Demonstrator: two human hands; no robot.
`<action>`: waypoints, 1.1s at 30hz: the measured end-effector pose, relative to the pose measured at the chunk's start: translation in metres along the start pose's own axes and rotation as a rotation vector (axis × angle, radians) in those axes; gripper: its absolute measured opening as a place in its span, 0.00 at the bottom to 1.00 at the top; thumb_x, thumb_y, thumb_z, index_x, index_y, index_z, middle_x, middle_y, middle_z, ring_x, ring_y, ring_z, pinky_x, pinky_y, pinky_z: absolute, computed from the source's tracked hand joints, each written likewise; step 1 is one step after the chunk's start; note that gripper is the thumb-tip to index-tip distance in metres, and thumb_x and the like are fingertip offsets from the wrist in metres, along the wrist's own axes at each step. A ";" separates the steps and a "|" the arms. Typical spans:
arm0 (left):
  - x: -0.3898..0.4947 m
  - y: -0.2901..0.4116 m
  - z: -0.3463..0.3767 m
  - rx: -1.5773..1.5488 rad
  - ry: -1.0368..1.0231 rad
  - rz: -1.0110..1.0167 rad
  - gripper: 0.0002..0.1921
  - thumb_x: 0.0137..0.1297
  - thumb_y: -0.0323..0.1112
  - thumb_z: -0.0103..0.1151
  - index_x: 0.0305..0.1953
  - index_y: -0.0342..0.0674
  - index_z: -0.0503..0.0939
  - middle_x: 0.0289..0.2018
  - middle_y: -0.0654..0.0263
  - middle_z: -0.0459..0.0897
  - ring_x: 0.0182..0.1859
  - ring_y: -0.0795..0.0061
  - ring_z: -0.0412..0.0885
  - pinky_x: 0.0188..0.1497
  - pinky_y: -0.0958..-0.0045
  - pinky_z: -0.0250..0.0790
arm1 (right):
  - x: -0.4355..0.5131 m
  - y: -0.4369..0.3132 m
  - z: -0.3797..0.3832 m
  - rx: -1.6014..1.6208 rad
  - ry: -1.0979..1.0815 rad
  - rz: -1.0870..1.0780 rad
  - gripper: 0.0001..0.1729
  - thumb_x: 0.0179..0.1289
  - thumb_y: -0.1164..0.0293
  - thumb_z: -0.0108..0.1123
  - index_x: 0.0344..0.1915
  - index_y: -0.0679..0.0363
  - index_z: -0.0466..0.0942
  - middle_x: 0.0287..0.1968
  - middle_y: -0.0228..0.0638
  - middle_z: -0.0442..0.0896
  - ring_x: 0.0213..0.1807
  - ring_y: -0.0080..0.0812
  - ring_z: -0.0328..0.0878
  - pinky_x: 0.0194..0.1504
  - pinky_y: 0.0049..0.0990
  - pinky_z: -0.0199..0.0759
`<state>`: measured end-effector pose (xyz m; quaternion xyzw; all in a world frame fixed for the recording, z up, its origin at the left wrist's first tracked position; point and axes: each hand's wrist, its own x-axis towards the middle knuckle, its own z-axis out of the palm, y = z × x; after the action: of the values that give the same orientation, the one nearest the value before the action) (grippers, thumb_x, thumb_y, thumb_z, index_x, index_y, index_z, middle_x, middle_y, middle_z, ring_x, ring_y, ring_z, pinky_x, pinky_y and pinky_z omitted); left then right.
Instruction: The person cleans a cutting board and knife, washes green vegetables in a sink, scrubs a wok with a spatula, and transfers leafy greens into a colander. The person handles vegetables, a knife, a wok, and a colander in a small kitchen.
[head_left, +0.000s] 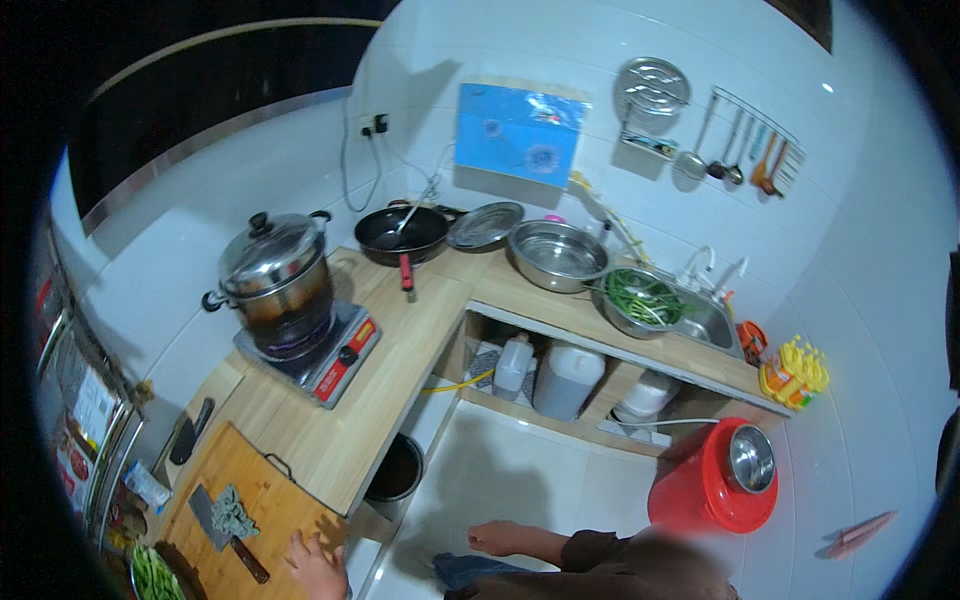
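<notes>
My left hand (319, 566) is over the right front edge of a wooden cutting board (292, 502), fingers spread and holding nothing; whether it touches the board I cannot tell. A cleaver (250, 562) lies flat on the board, its dark handle towards my left hand. A crumpled grey-green cloth (234, 511) rests against and partly over its blade. At the board's lower left is a bowl of green vegetables (154, 574), cut off by the frame's dark rim. My right hand (499, 536) hangs in front of my body above the floor, fingers curled, with nothing visible in it.
A lidded steel pot (274, 285) sits over a flame on a portable gas stove (330, 375). Behind it are a black wok (397, 232), a steel basin (559, 255) and a colander of greens (645, 300) by the sink (709, 326). A red bucket (682, 487) stands right.
</notes>
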<state>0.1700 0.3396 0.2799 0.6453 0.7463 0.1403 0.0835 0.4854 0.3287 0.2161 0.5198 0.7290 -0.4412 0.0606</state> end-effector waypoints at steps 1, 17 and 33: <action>-0.002 0.011 0.001 0.003 -0.011 0.035 0.23 0.48 0.37 0.62 0.47 0.40 0.70 0.57 0.50 0.60 0.62 0.52 0.55 0.62 0.45 0.41 | -0.015 0.008 0.001 0.019 0.020 0.027 0.16 0.62 0.59 0.45 0.39 0.59 0.70 0.37 0.45 0.77 0.42 0.49 0.73 0.41 0.43 0.64; 0.014 0.232 0.068 0.101 -0.129 0.560 0.22 0.46 0.45 0.63 0.40 0.37 0.77 0.50 0.54 0.70 0.61 0.50 0.57 0.60 0.36 0.35 | -0.154 0.220 -0.047 0.464 0.472 0.153 0.19 0.62 0.56 0.48 0.41 0.60 0.74 0.34 0.40 0.79 0.35 0.42 0.76 0.37 0.37 0.69; 0.068 0.370 0.128 0.230 -0.221 0.583 0.23 0.50 0.50 0.58 0.41 0.39 0.77 0.48 0.58 0.73 0.60 0.53 0.59 0.60 0.38 0.39 | -0.191 0.419 -0.237 1.171 1.059 0.364 0.15 0.59 0.59 0.55 0.36 0.59 0.75 0.29 0.27 0.78 0.29 0.21 0.72 0.28 0.23 0.66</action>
<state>0.5462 0.4666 0.2800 0.8481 0.5278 0.0025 0.0469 1.0000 0.3907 0.2203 0.7176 0.2156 -0.4299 -0.5037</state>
